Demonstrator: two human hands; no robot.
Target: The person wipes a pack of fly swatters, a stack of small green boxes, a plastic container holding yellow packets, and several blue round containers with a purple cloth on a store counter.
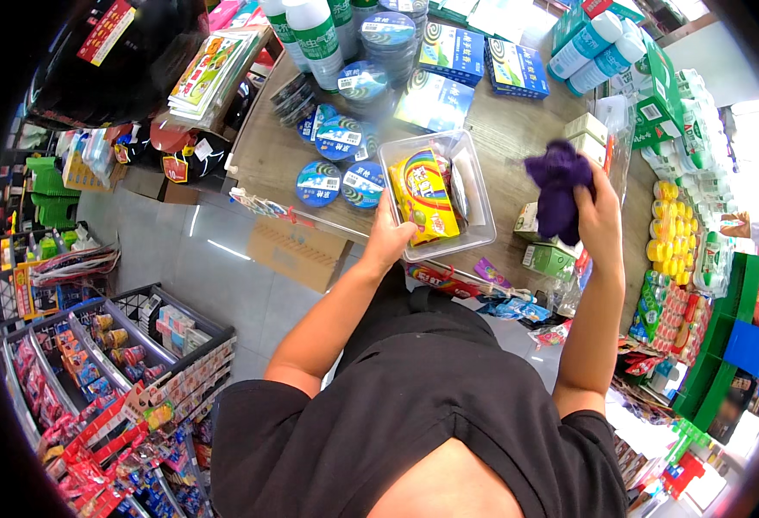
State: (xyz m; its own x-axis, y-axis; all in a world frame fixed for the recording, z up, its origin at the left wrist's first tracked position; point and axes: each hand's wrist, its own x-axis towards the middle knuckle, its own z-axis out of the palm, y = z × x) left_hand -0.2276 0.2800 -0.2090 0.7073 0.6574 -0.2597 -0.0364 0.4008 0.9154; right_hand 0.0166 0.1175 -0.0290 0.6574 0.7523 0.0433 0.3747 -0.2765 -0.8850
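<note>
My left hand (386,236) grips the near left edge of a clear plastic tub (485,220), tilted over the wooden counter's front edge. Inside the tub lies a yellow candy bag (423,197) with a rainbow print, and beside it other packets that are partly hidden. A crumpled dark purple cloth (557,194) hangs from my right hand (600,213), to the right of the tub and above the counter. Below the cloth, green-and-white small boxes (548,259) stand on the counter, partly covered by it.
Round blue-lidded tubs (339,137) and blue mosquito-coil boxes (434,100) stand behind and left. Spray cans (315,45) rise at the back. Yellow-capped bottles (671,226) line the right side. A cardboard piece (298,252) lies on the floor, with a candy rack (114,349) at left.
</note>
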